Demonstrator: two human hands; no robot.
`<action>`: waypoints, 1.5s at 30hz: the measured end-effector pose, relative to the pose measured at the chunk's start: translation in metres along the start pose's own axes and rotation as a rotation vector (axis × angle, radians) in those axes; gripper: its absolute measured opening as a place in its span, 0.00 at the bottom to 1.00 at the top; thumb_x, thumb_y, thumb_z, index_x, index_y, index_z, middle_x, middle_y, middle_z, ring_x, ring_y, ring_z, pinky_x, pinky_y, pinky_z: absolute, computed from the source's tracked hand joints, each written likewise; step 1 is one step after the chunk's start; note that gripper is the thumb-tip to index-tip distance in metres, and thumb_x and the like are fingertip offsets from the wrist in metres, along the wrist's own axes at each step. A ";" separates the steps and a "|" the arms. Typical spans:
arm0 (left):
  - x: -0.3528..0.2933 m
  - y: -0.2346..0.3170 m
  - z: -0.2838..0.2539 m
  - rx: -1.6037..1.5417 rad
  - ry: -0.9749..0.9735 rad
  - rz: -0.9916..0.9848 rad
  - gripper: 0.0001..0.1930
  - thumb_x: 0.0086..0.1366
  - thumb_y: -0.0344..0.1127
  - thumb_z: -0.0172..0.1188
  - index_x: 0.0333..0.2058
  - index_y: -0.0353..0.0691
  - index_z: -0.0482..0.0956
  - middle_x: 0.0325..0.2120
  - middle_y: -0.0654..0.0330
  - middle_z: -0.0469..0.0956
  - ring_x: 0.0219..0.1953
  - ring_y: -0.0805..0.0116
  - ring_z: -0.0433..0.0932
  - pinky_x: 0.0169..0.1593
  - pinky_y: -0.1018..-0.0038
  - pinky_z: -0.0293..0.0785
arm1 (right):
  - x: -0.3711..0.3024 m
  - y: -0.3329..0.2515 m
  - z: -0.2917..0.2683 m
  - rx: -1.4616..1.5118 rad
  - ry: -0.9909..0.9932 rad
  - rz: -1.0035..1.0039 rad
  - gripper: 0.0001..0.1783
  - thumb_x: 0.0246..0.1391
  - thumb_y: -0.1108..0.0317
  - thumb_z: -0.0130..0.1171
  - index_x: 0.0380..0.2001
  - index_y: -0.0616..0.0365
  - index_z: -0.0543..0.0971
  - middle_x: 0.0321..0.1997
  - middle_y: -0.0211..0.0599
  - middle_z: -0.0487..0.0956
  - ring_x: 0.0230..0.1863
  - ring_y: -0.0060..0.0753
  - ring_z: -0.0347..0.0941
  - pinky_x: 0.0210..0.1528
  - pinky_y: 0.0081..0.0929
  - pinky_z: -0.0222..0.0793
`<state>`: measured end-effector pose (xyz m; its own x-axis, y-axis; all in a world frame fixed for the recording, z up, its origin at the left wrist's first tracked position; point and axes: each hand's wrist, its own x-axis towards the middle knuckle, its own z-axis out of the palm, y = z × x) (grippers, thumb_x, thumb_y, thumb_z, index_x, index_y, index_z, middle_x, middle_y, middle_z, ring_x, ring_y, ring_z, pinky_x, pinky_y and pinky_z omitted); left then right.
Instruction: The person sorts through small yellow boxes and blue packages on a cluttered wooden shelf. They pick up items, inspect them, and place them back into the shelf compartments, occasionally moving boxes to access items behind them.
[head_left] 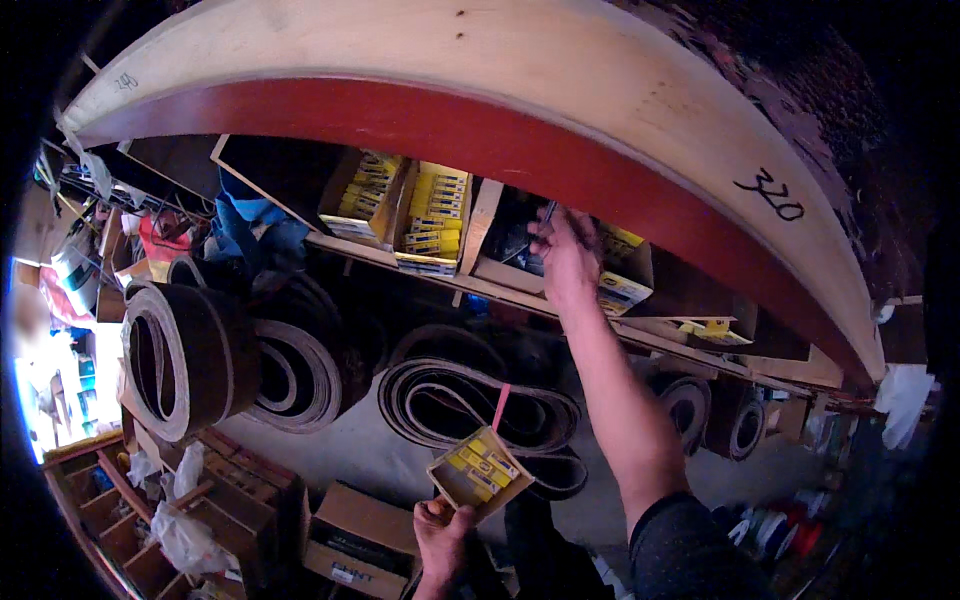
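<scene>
My left hand point(443, 540) grips a small open cardboard box point(523, 487) low in the view, thumb on its near wall. Yellow packets point(480, 465) lie inside it, with bare cardboard showing around them. My right hand point(568, 255) reaches up into a dark shelf compartment, its fingers apart and partly in shadow. I see nothing held in it. Right of that hand, a carton with yellow packets point(622, 290) stands on the shelf. Left of it, past a wooden divider point(482, 225), are two open cartons of yellow packets, one point(432, 215) next to the other point(365, 195).
A red-edged wooden board point(400, 105) overhangs the shelf. Rolled dark belts point(190, 360) and looped belts point(480, 400) hang or lie below the shelf. A brown carton point(360, 540) stands at the lower left, near a wooden rack point(120, 530) with plastic bags. Blue cloth point(260, 225) lies at the shelf's left.
</scene>
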<state>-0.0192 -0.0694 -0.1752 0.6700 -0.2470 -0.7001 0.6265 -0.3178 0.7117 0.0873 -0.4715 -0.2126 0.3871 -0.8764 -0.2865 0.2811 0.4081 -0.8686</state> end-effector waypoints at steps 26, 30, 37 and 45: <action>-0.013 0.007 0.011 -0.094 -0.119 -0.077 0.21 0.53 0.28 0.67 0.35 0.39 0.59 0.36 0.56 0.75 0.36 0.75 0.72 0.45 0.75 0.71 | -0.056 -0.017 -0.027 -0.105 0.006 -0.206 0.09 0.56 0.79 0.59 0.38 0.59 0.72 0.33 0.35 0.78 0.33 0.25 0.78 0.32 0.22 0.77; -0.010 0.001 0.010 -0.061 -0.108 -0.068 0.22 0.52 0.28 0.68 0.35 0.39 0.59 0.35 0.56 0.74 0.36 0.75 0.72 0.45 0.75 0.71 | -0.053 -0.013 -0.030 -0.142 -0.001 -0.241 0.09 0.55 0.79 0.59 0.38 0.59 0.72 0.33 0.36 0.78 0.32 0.26 0.78 0.31 0.22 0.78; -0.004 0.005 0.006 -0.063 -0.091 -0.092 0.22 0.52 0.29 0.69 0.35 0.38 0.60 0.35 0.58 0.74 0.36 0.76 0.71 0.44 0.76 0.70 | -0.043 0.011 -0.029 -0.207 0.064 -0.165 0.13 0.56 0.80 0.57 0.43 0.61 0.68 0.35 0.38 0.76 0.32 0.28 0.78 0.32 0.24 0.78; 0.002 0.024 0.008 -0.046 -0.068 -0.109 0.21 0.52 0.30 0.69 0.34 0.39 0.60 0.34 0.58 0.74 0.36 0.75 0.71 0.44 0.75 0.70 | 0.030 0.045 -0.037 -0.238 0.160 0.127 0.26 0.54 0.84 0.50 0.56 0.62 0.58 0.42 0.46 0.73 0.35 0.33 0.78 0.34 0.31 0.81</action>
<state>-0.0061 -0.0849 -0.1603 0.5695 -0.2753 -0.7745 0.7125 -0.3043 0.6322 0.0795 -0.4894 -0.2749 0.2571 -0.8591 -0.4426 0.0183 0.4622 -0.8866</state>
